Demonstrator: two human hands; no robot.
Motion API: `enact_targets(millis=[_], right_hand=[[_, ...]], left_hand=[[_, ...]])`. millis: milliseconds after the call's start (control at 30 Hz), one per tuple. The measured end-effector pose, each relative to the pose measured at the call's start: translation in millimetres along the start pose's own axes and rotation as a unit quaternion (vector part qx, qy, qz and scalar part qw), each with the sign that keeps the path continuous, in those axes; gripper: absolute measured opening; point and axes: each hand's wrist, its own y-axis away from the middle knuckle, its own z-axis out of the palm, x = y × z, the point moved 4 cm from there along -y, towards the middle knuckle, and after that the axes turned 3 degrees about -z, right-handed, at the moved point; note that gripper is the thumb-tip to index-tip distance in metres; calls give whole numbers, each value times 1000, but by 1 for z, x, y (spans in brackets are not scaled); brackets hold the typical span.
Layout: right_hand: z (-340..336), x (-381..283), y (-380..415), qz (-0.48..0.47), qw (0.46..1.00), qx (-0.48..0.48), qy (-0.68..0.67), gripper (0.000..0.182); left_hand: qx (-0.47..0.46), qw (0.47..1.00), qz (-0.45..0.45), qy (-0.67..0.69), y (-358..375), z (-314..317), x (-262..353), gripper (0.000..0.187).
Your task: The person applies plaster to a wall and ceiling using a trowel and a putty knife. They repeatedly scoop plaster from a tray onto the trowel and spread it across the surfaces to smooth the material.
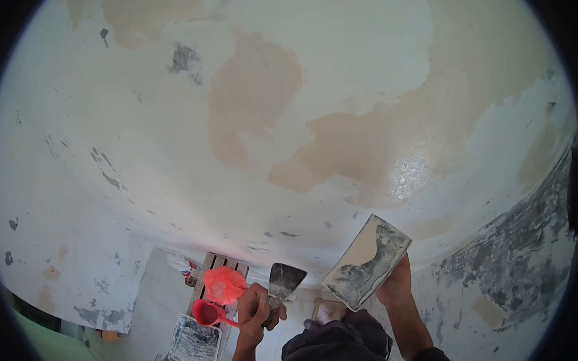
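My left hand (254,311) is closed round the handle of a putty knife (285,280), whose wide dark blade points up. On the other side, my right hand (397,283) holds a rectangular board (369,263) by its right edge and from beneath. Pale putty (362,248) lies on the upper left part of the board; the rest is smeared grey. Blade and board are apart. Beyond both hands rises a white wall (344,68) with beige damp-looking patches and small grey marks.
Left of my left hand, a slatted wooden bench (203,276) bears a pink plastic bag (223,284). A red dipper (205,312) and a putty-smeared tray (195,344) are close by. At the right stands a grey-blotched wall (489,283). Something green (51,341) is at lower left.
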Motion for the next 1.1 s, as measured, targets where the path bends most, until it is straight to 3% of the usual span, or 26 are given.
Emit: enact_targets(millis=[33,67,167,267,400,567,667,833,1100], right_hand=[[2,-6,-4,-21,999,-12,41,64],[0,-8,-6,-22,999,-6,42,64],[0,-2,-11,-27,995,-90,-26,75],[2,-1,-13,-14,998,-57,-31,73],[3,-5,-17,-23,995,-87,-31,66],[6,-12,-16,-61,981,-131,125,46],[-1,-8,-11,-55,971,-146,183,42],[1,-5,-1,-42,970,-155,183,52],[-5,14,24,-20,962,-166,218,47]], left_hand=[[-63,997,-36,-8,6,5,9,21],[-67,997,-42,-8,12,7,17,21],[-111,978,-176,-12,30,19,20,15],[-52,980,-183,-52,32,29,20,19],[-51,975,-214,-31,35,28,15,20],[-65,962,-261,-42,33,28,10,18],[-69,968,-238,-38,28,27,1,13],[-89,968,-235,-29,16,36,0,16],[-109,964,-243,-22,-2,53,3,17]])
